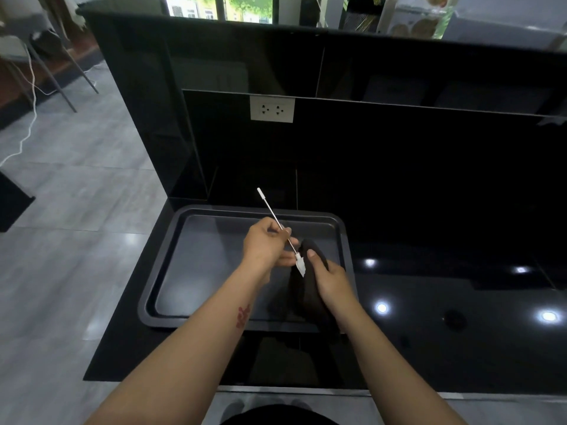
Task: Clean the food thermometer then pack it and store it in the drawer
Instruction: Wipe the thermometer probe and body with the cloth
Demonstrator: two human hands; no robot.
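The food thermometer [271,213] is a thin metal probe with a white tip cover at its far end and a small white head at the near end. My left hand [266,247] pinches the probe near its middle and holds it tilted up and away over the dark baking tray [171,259]. My right hand [329,280] grips a dark cloth [303,292] that hangs down over the tray's right side. The thermometer's white head rests against the cloth by my right thumb.
The tray lies on a glossy black counter [445,302] with ceiling lights mirrored in it. A black backsplash with a white wall socket [272,108] rises behind. Grey tiled floor [76,210] and chair legs lie to the left. No drawer shows.
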